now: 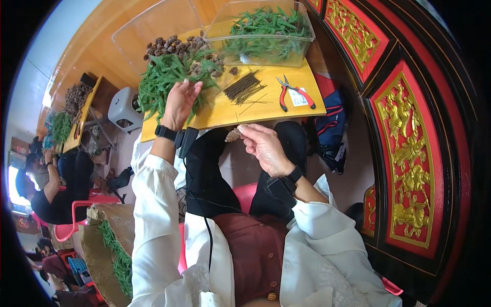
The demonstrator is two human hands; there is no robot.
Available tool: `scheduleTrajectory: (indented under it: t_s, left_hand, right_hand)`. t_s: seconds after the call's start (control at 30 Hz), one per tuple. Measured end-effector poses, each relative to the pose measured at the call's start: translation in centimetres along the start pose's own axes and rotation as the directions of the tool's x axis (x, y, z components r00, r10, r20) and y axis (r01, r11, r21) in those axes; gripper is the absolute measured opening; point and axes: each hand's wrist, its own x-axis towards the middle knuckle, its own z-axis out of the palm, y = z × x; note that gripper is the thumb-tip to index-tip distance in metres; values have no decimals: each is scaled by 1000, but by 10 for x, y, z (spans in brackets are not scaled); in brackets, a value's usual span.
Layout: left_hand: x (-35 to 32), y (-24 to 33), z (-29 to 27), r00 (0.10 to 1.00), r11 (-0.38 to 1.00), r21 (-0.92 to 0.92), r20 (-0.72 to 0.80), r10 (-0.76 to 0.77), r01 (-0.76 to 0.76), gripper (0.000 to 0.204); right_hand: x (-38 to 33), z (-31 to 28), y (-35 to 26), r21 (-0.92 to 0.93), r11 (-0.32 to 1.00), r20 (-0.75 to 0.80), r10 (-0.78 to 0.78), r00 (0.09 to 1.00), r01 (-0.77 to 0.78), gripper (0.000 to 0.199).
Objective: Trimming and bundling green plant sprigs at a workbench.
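Note:
Between the thumb and fingers of my right hand (265, 148) is a small brown pine cone (233, 135), just off the near edge of the yellow table (209, 118). My left hand (184, 101) has its fingers apart, palm turned up, at the front of a heap of green artificial fir sprigs (161, 87); nothing shows in it. More pine cones (171, 47) are piled behind the sprigs. Right of the heap lies a bundle of thin dark brown wires (243, 88), with some strays. Pliers with red and black handles (285, 92) rest at the table's right side.
A clear plastic bin (307, 37) of sprigs stands at the back right. A grey stool (125, 108) is left of the table, and a cardboard box (102, 245) with greenery by my left side. Carved red and gold panels (409, 163) line the right. Another person (46, 189) sits far left.

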Motion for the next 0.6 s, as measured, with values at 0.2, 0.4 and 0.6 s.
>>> scheduleTrajectory:
  t_s: [0.2,0.4,0.6]
  left_hand:
    - [-24,-2,-15,996,965,-252,65,-56,70,12]
    - [-36,-3,-5,987,935,-321,113,-119,149,12]
    - [-43,2,8,987,935,-349,160,-9,65,9]
  right_hand:
    - [1,-2,-6,-47,999,53,0,999,2,11]
    - [-1,2,-10,-77,997,57,0,998,4,11]
    - [-1,2,-12,-96,995,49,-14,999,19,13]
